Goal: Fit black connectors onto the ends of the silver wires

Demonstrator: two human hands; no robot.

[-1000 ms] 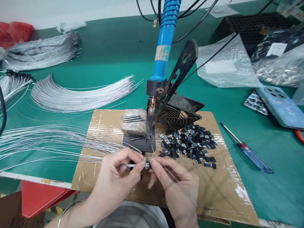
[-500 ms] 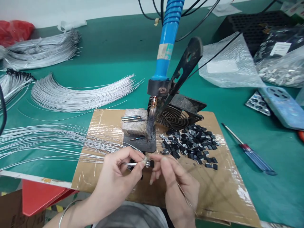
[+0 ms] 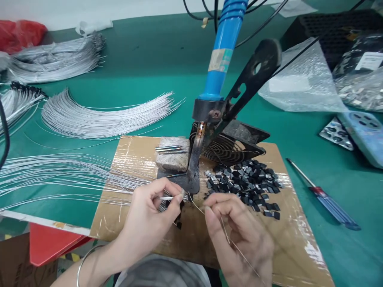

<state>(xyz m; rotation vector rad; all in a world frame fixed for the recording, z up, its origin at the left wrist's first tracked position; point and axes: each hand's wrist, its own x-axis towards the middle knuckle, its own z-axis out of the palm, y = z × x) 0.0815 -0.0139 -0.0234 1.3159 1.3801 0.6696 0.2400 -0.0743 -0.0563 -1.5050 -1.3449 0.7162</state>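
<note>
Between its thumb and forefinger, my left hand (image 3: 155, 219) pinches a white wire (image 3: 166, 198). A small dark connector (image 3: 190, 197) shows just past the fingertips, partly hidden by them. My right hand (image 3: 239, 235) is closed on a thin solder wire (image 3: 196, 206), whose end reaches left to the connector; its other end trails below the palm. Just above the left fingertips, a soldering iron (image 3: 220, 59) with a blue handle is clamped tip-down in a black stand. Several more white wires (image 3: 125, 179) run in from the left behind my left hand.
Small black connectors (image 3: 245, 181) lie piled on the cardboard (image 3: 293, 239), beside a black fan (image 3: 227, 147). Several metal tips rest on a wrapped block (image 3: 172, 159). A white wire bundle (image 3: 101, 119) lies behind. On the right are a screwdriver (image 3: 323, 195) and a phone (image 3: 365, 131).
My right hand has moved right and away from my left hand, and a length of solder wire now shows between them. The view has shifted slightly. My left hand keeps its pinch.
</note>
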